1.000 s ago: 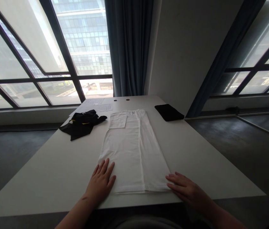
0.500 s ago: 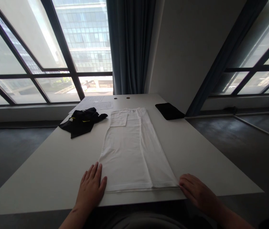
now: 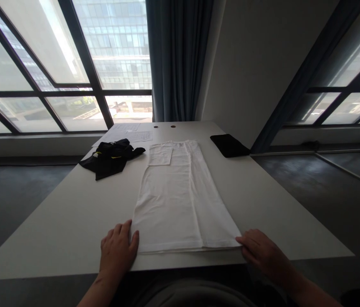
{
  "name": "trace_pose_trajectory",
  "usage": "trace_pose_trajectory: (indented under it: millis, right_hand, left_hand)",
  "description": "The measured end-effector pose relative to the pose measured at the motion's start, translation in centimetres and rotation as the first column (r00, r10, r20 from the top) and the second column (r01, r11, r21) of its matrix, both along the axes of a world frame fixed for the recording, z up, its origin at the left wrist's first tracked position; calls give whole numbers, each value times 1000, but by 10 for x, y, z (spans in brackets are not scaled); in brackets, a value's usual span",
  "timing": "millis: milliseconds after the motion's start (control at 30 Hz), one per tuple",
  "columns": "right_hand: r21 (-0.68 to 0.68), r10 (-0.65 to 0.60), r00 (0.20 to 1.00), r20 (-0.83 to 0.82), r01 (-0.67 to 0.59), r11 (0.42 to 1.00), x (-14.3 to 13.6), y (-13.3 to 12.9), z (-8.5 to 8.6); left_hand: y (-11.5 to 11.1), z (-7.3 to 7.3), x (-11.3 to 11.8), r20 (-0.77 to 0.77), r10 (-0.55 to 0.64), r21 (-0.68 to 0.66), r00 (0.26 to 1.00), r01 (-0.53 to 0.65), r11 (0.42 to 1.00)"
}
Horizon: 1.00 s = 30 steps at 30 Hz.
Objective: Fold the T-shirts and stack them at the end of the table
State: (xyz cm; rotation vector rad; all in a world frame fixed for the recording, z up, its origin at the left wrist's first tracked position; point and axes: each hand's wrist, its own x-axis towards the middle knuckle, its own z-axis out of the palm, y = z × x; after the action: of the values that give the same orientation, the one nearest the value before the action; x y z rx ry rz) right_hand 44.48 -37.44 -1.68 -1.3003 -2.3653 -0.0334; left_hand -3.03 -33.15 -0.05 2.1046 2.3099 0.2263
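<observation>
A white T-shirt (image 3: 167, 204) lies lengthwise on the table, its hem toward me and its collar at the far end. One sleeve is folded inward at the upper left, and the right side is folded over along a long crease. My left hand (image 3: 119, 247) rests at the left hem corner, fingers slightly bent, thumb apart from them and touching the cloth. At the opposite hem corner, my right hand (image 3: 263, 253) pinches the fabric between thumb and fingers.
The white table (image 3: 71, 213) also bears a crumpled black garment (image 3: 111, 157) at the left, a flat black folded item (image 3: 230, 146) at the right and paper sheets (image 3: 135, 136) at the back. Behind stand a blue curtain (image 3: 180, 64) and windows.
My left hand has gone from lying flat to having its fingers more bent at the shirt's edge. My right fingers have closed on the right hem corner. The view has tilted slightly.
</observation>
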Motion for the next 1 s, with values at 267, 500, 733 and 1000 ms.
trace_pose_trajectory:
  millis: [267, 500, 733, 1000]
  right_hand:
    - [-223, 81, 982, 171, -41, 974, -20, 12, 43]
    - [-149, 202, 979, -3, -200, 968, -73, 78, 71]
    - [-317, 36, 999, 23, -26, 948, -175, 224, 69]
    - [-380, -125, 985, 115, 160, 911, -304, 370, 51]
  left_hand:
    - [-2, 13, 0, -2, -51, -69, 999, 51, 996]
    - [2, 10, -8, 333, 78, -183, 940, -16, 983]
    - [20, 14, -18, 567, 143, -228, 811, -12, 974]
    - [22, 19, -12, 446, 95, -291, 890, 44, 956]
